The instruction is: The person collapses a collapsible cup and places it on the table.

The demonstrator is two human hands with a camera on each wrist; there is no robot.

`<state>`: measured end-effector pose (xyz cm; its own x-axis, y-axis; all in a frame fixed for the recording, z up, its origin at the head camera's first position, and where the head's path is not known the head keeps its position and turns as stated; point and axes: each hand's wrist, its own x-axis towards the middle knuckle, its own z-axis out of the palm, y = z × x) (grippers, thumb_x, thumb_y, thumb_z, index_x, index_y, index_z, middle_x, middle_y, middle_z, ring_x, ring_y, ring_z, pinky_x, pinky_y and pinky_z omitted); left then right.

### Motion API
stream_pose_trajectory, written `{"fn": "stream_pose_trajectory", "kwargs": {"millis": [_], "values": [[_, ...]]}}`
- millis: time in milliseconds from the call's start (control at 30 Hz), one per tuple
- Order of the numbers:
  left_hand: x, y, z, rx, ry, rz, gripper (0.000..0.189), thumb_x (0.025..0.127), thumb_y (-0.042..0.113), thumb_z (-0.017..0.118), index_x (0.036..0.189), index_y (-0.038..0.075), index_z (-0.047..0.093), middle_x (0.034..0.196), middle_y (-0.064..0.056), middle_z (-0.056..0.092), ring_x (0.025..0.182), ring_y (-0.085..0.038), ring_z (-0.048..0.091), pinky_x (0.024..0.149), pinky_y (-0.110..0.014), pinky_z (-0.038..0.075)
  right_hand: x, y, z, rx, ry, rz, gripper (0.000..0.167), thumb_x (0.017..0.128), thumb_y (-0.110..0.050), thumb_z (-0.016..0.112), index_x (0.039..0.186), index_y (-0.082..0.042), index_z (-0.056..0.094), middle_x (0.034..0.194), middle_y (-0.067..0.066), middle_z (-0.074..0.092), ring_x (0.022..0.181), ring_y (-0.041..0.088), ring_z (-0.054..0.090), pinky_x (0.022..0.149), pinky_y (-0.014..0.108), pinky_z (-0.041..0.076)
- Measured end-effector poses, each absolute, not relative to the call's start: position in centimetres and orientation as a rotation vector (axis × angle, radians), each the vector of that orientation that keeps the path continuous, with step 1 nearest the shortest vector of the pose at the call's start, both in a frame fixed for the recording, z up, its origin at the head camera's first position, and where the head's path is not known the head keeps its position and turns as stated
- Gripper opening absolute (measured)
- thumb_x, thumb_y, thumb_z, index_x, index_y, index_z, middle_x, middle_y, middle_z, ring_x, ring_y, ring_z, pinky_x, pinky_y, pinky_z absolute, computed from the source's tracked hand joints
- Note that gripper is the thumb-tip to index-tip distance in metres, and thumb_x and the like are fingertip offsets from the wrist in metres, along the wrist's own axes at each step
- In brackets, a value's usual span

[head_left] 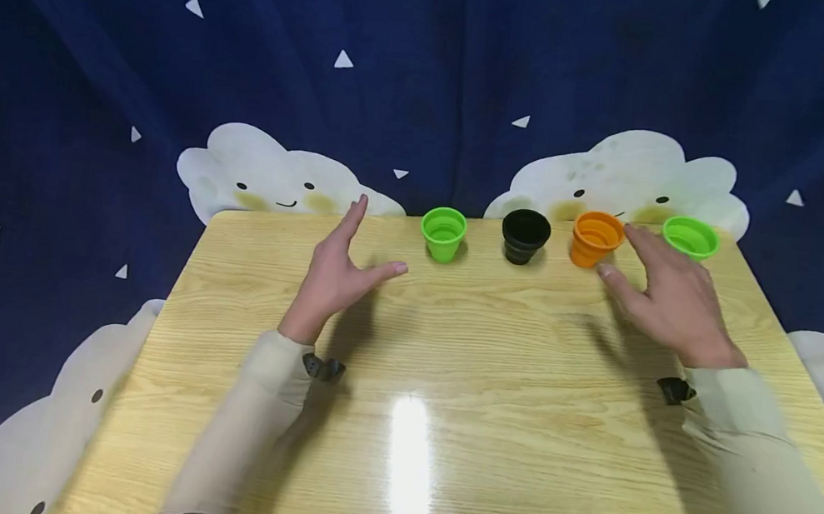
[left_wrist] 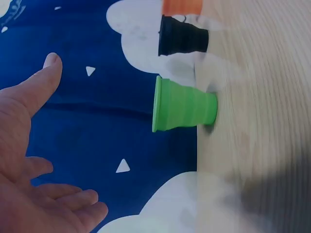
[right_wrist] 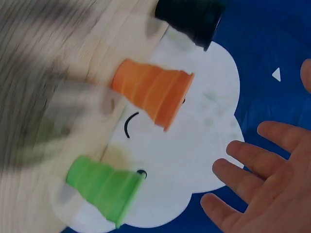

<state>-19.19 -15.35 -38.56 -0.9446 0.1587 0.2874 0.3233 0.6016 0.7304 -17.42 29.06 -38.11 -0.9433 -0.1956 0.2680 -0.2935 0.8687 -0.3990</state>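
Note:
Along the table's far edge stand a green cup (head_left: 443, 235), a black cup (head_left: 524, 237), an orange cup (head_left: 596, 239) and a second green cup (head_left: 690, 237), all ribbed and upright. My left hand (head_left: 338, 274) is raised left of the first green cup, thumb and fingers spread wide, holding nothing. In the left wrist view that green cup (left_wrist: 184, 104) stands apart from the fingers. Over the right end of the row hovers my right hand (head_left: 672, 297), partly covering the right green cup. Its fingers are spread and nothing is held; the orange cup (right_wrist: 153, 92) shows apart from them.
The light wooden table (head_left: 497, 450) reaches back to a dark blue curtain (head_left: 432, 66) printed with white clouds and triangles. A bright light reflection lies on the tabletop between the forearms. Both wrists wear a small black device on a strap.

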Motion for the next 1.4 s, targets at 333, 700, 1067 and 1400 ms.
{"fn": "stream_pose_trajectory", "kwargs": {"millis": [333, 700, 1067, 1400], "values": [[-20.5, -14.1, -39.9, -0.244, -2.572, -1.609, 0.111, 0.073, 0.043, 0.091, 0.161, 0.031, 0.023, 0.163, 0.003, 0.027, 0.142, -0.028, 0.039, 0.111, -0.041, 0.040, -18.8, 25.8, -38.5, 0.352, -2.842, 0.924, 0.074, 0.100, -0.049, 0.056, 0.156, -0.004, 0.034, 0.151, 0.027, 0.042, 0.137, 0.048, 0.038, 0.110, 0.064, 0.030], [-21.8, -13.0, -41.7, -0.176, -2.485, -1.786, 0.106, 0.075, 0.029, 0.092, 0.160, 0.017, 0.029, 0.159, -0.014, 0.034, 0.137, -0.036, 0.044, 0.109, -0.043, 0.043, -20.2, 21.9, -39.9, 0.363, -2.778, 1.196, 0.065, 0.099, -0.042, 0.063, 0.148, -0.003, 0.047, 0.134, 0.025, 0.058, 0.118, 0.044, 0.057, 0.101, 0.058, 0.045], [-23.2, -11.2, -43.0, -0.089, -2.370, -1.947, 0.098, 0.075, 0.009, 0.091, 0.156, 0.008, 0.036, 0.152, -0.019, 0.041, 0.134, -0.040, 0.047, 0.107, -0.048, 0.045, -22.1, 18.2, -41.3, 0.408, -2.648, 1.413, 0.056, 0.096, -0.025, 0.072, 0.139, 0.005, 0.054, 0.127, 0.026, 0.063, 0.111, 0.039, 0.062, 0.096, 0.052, 0.050], [-24.5, -9.3, -44.0, -0.060, -2.321, -2.062, 0.095, 0.076, 0.000, 0.087, 0.156, 0.006, 0.035, 0.154, -0.023, 0.038, 0.135, -0.039, 0.045, 0.106, -0.048, 0.046, -23.4, 15.5, -42.0, 0.385, -2.671, 1.483, 0.053, 0.096, -0.025, 0.072, 0.138, 0.001, 0.057, 0.129, 0.022, 0.063, 0.112, 0.033, 0.064, 0.096, 0.046, 0.052]]}}
